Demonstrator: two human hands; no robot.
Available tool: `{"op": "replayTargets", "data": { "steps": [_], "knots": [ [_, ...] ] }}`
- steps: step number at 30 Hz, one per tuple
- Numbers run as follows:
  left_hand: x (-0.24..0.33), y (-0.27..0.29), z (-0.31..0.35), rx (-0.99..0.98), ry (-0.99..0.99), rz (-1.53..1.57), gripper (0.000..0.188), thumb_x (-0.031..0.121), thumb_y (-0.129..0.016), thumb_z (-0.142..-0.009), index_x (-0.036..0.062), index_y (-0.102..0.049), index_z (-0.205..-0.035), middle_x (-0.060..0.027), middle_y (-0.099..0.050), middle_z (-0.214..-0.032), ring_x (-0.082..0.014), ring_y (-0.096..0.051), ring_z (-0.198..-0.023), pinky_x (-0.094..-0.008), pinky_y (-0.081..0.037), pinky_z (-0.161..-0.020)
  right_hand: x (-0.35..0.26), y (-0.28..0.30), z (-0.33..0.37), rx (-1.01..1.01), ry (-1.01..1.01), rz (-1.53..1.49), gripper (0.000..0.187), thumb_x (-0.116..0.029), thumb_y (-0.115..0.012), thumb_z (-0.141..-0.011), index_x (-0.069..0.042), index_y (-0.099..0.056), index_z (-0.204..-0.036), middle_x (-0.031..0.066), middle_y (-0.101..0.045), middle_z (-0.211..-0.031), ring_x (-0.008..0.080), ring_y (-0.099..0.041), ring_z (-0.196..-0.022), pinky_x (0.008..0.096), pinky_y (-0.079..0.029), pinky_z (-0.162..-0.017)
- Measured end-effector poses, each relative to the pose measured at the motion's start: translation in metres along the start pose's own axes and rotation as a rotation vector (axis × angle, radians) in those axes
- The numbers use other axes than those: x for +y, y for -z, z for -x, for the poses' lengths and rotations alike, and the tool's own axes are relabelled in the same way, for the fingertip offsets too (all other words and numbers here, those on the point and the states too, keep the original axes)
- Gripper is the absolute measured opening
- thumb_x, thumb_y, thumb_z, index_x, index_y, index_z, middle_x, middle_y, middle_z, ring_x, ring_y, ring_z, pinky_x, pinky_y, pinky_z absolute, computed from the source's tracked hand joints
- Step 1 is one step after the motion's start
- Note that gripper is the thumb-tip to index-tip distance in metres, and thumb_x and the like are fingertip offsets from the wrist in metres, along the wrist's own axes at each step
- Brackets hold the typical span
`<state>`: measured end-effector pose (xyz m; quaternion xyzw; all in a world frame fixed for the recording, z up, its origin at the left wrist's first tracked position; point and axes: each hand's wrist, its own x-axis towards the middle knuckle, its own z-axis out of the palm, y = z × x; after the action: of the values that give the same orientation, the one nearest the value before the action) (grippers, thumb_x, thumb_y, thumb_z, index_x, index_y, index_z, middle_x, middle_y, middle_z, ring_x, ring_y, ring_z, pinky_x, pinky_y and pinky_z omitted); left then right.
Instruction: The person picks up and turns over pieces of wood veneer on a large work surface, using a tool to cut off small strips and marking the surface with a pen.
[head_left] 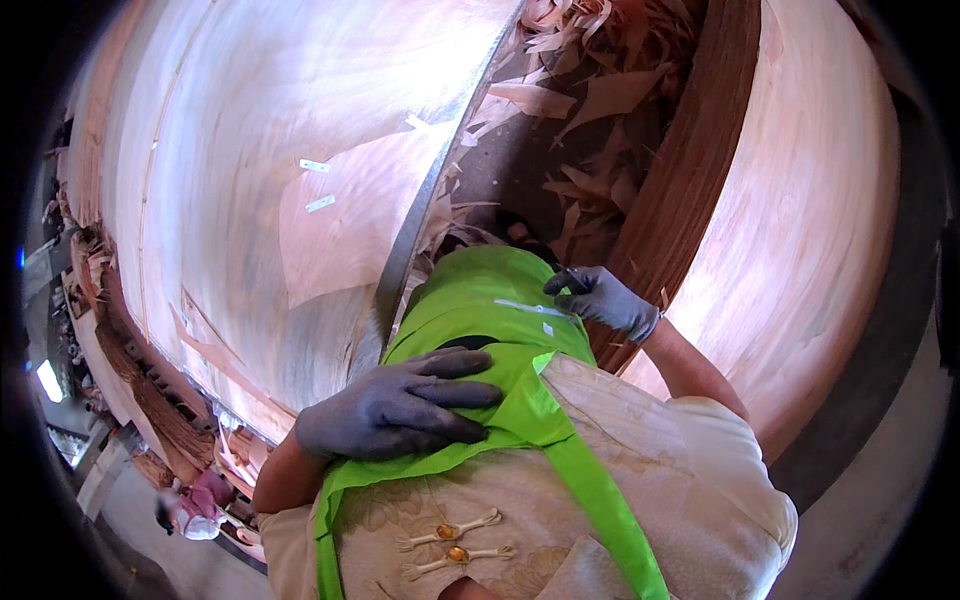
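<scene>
Gloves (400,405) of matt grey fabric, apron (455,295) of smooth green cloth, veneer sheet (230,130) of pale glossy wood, edging (408,237) of metal-looking grey, veneer stack (695,150) rough-sided, of layered wood

Glare whitens the left wood sheet (265,170); black vignetting rounds the corners.

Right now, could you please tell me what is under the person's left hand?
The green apron shows around the gloved left hand, with a dark patch beside it. What the hand itself covers cannot be seen.
</scene>
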<state>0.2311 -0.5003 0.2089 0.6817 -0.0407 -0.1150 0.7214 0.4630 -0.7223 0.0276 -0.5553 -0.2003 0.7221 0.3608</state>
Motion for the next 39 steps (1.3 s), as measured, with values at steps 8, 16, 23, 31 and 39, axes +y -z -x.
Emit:
{"op": "replayTargets", "data": {
  "steps": [8, 16, 23, 31, 39],
  "knots": [
    [0.012, -0.021, -0.011, 0.095, 0.018, -0.059, 0.027, 0.011, -0.063, -0.08, 0.0073, -0.067, -0.106, -0.0119, -0.048, -0.136, -0.0394, -0.033, -0.133, -0.0488, -0.028, -0.108, -0.004, 0.017, -0.019, -0.257, 0.168, 0.405, 0.031, -0.015, -0.071, -0.078, -0.001, -0.063, -0.105, -0.0004, -0.061, -0.088, 0.0095, -0.051, -0.078, 0.0258, -0.045, -0.072],
    [0.019, -0.046, -0.013, 0.217, 0.036, -0.093, 0.025, 0.011, -0.063, -0.08, 0.0071, -0.067, -0.105, -0.0121, -0.048, -0.136, -0.0397, -0.032, -0.133, -0.0493, -0.027, -0.108, -0.018, 0.038, -0.049, -0.555, -0.141, 0.283, 0.021, -0.012, -0.068, -0.078, -0.002, -0.063, -0.096, -0.003, -0.058, -0.082, 0.007, -0.05, -0.076, 0.0239, -0.045, -0.069],
    [-0.01, -0.062, -0.004, 0.475, 0.025, 0.396, 0.027, 0.008, -0.056, -0.088, 0.0026, -0.063, -0.114, -0.0161, -0.053, -0.13, -0.0328, -0.041, -0.129, -0.0428, -0.03, -0.107, -0.052, 0.044, -0.047, -0.556, -0.393, 0.178, 0.014, -0.015, -0.064, -0.082, -0.003, -0.064, -0.09, -0.0046, -0.053, -0.066, 0.0036, -0.048, -0.057, 0.0193, -0.037, -0.049],
    [-0.093, -0.01, -0.051, 0.503, 0.597, -0.259, 0.039, 0.021, -0.049, -0.095, -0.0031, -0.053, -0.125, -0.0123, -0.058, -0.123, -0.0249, -0.055, -0.11, -0.0363, -0.04, -0.099, -0.025, 0.055, -0.061, -0.535, -0.258, 0.104, 0.015, -0.019, -0.063, -0.081, -0.004, -0.062, -0.079, -0.003, -0.052, -0.061, 0.006, -0.046, -0.051, 0.0219, -0.036, -0.046],
    [-0.236, -0.051, -0.104, 0.338, 0.323, -0.144, 0.032, 0.026, -0.051, -0.093, 0.002, -0.059, -0.112, -0.0202, -0.064, -0.099, -0.0268, -0.061, -0.094, -0.0355, -0.046, -0.084, -0.066, 0.053, -0.03, -0.514, -0.249, 0.211, 0.019, -0.016, -0.064, -0.08, -0.003, -0.062, -0.094, -0.0044, -0.053, -0.072, 0.0057, -0.049, -0.06, 0.02, -0.038, -0.052]
  ]
}}
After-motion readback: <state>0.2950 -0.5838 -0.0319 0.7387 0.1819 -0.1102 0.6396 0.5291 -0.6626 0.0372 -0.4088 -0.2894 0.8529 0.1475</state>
